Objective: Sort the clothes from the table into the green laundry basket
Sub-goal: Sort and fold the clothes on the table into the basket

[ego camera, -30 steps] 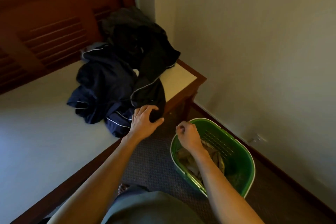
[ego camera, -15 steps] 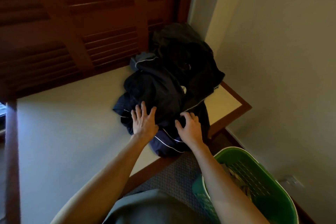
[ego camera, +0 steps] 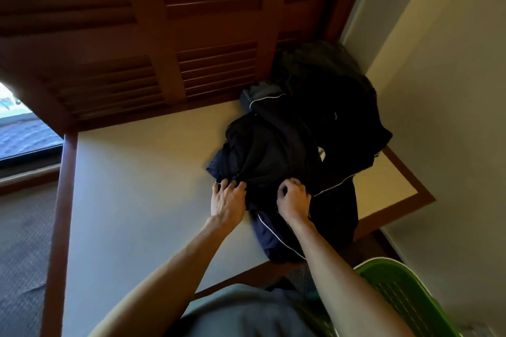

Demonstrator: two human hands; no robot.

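Note:
A pile of dark clothes (ego camera: 306, 128) lies at the table's far right corner, navy and black garments with thin white piping. My left hand (ego camera: 227, 200) pinches the near left edge of a dark navy garment (ego camera: 268, 156) on top of the pile. My right hand (ego camera: 293, 200) grips the same garment's near edge a little to the right, fingers curled into the cloth. The green laundry basket (ego camera: 394, 279) stands on the floor at the lower right, partly hidden behind my right forearm; its contents are out of sight.
The cream table (ego camera: 142, 200) has a dark wooden rim. Brown louvred shutters (ego camera: 164, 35) stand behind it and a pale wall (ego camera: 451, 117) closes the right side. Grey carpet (ego camera: 22, 249) shows at the left.
My right hand has left the basket and come to the pile. Both hands went from lying flat on the clothes to curling into the top garment. The view tilted up and left.

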